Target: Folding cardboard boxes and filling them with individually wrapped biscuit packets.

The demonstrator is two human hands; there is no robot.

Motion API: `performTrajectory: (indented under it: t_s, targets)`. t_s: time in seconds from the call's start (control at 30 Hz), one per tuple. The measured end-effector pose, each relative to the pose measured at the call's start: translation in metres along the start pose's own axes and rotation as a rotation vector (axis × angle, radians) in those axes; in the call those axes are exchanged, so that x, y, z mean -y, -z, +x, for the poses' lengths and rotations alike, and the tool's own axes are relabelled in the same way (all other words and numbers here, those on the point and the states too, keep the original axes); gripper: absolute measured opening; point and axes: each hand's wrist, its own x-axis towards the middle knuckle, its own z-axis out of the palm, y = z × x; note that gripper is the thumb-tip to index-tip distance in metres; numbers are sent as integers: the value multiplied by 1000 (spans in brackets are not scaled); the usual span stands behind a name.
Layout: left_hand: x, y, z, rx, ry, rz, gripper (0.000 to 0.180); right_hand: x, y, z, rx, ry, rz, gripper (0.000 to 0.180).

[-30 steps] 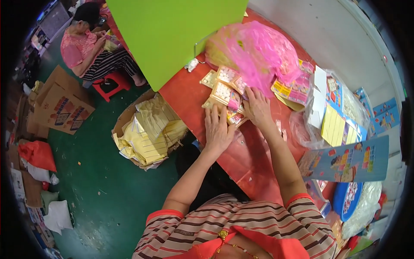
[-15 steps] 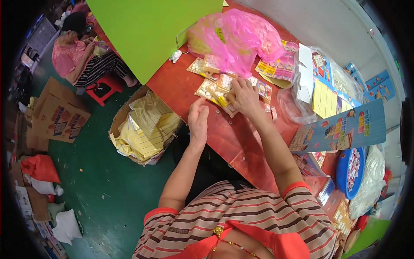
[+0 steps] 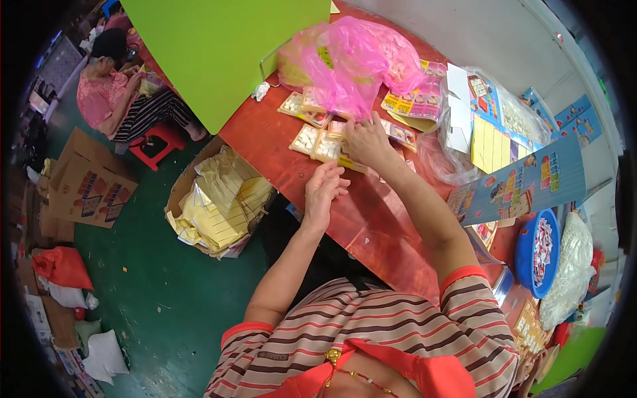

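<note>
My right hand [image 3: 369, 142] reaches into a pile on the red table, its fingers curled down among small trays. What sits under those fingers is hidden from above. Beside it, at its left, lie shallow trays [image 3: 326, 146] filled with white block-like pieces, and another such tray [image 3: 292, 104] rests farther off. A translucent pink plastic bag [image 3: 345, 63] slumps just beyond the hand and partly covers some trays. Nearer to me, my left hand [image 3: 323, 194] hovers by the table's edge, fingers apart and holding nothing.
The red table [image 3: 378, 232] carries printed cards [image 3: 417, 99], a standing blue printed board [image 3: 524, 182] and a blue basin [image 3: 539, 255] of small wrapped pieces. A green panel [image 3: 219, 53] rises at the far left. On the floor stands a carton of yellow sheets [image 3: 222, 199]; a person [image 3: 113, 93] sits beyond.
My left hand has moved slightly right and opened its fingers more. My right hand has shifted slightly left and nearer the pink bag, covering trays that showed before.
</note>
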Motion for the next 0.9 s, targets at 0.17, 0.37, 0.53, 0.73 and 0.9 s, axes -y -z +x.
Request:
performTrajectory:
  t_s: [0.17,0.37,0.53,0.73,0.9]
  targets:
    - [-7,-16,13,4,31,-178,44,-8,10,-15,-175,-41,113,16]
    - [1,-19,22,-22,37,-581,36,56,36,-53,-408,20,278,29]
    - [4,8,0,-124,-19,-619,37,35,48,-64,-157,9,601,48]
    - [11,40,-17,-119,23,-686,45,-12,-4,-57,194,-107,430,82]
    - [4,40,-32,-152,-7,-685,49,0,11,-76,95,-133,369,78]
